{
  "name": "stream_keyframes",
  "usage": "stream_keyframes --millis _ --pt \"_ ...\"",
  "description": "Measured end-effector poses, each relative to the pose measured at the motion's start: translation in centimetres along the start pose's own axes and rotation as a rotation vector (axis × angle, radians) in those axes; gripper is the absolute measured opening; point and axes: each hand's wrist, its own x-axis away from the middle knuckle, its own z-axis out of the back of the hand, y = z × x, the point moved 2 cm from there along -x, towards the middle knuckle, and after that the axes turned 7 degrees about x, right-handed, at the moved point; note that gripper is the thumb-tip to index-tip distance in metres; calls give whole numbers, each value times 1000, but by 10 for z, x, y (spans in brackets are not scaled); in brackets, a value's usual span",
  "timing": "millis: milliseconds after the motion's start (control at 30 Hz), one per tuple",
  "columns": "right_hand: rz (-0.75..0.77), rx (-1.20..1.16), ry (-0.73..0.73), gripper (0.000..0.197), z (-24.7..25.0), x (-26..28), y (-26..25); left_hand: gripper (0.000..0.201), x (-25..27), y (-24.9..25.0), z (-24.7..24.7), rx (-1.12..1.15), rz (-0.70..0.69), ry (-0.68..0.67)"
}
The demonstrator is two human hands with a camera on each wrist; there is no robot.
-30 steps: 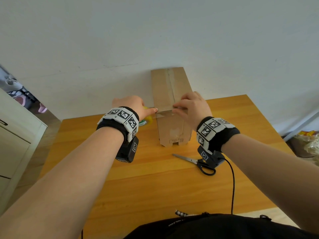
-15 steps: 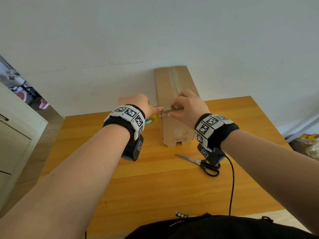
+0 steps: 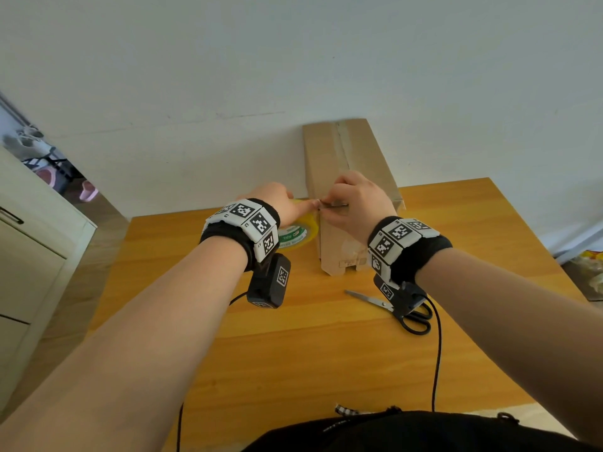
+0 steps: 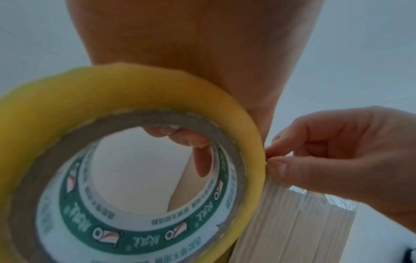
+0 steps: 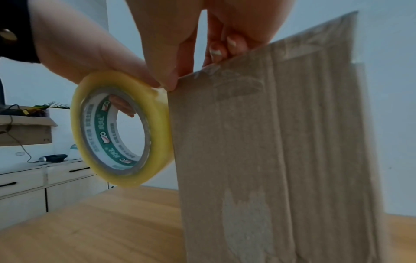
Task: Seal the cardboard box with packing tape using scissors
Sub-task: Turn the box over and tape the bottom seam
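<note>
Tape roll [image 5: 121, 128] gripped by left hand [image 3: 277, 203] fingers beside cardboard box [image 3: 346, 158], right hand [image 3: 355, 203] fingers pinching tape end at its top edge

**Pretty crowded around the box**

The tall box [image 3: 346, 164] stands at the back of the table [image 3: 326, 353], close to the wall [image 3: 293, 60], so there's hardly any room behind it. The tape roll [image 3: 298, 231] blocks its left side, the scissors [image 3: 396, 309] lie in front right. Front left of the table is open.
</note>
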Motion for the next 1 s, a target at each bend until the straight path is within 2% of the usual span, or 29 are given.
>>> stream_keyframes --millis 200,300,367,500,700,800,900,1000 --pt "-22 -20 -21 18 1 1 1 51 -3 -9 6 196 -18 -63" --pt "-28 -19 -26 21 2 2 4 60 -2 -18 10 251 -15 -80" --pt "-18 -28 -30 21 2 3 4 66 -1 -22 11 238 -23 -53" --pt "7 -37 -16 19 -2 2 4 67 -1 -24 12 142 -27 -2" --pt "36 -26 -19 18 -9 4 0 79 4 -39 10 -57 46 -18" --pt "29 -23 -23 19 -9 3 -2 77 5 -40 15 -16 17 7" --pt "0 -21 -24 19 -4 1 1 64 8 -41 19 47 -13 18" --pt "-5 -14 0 18 2 1 2 67 10 -43 17 132 -14 21"
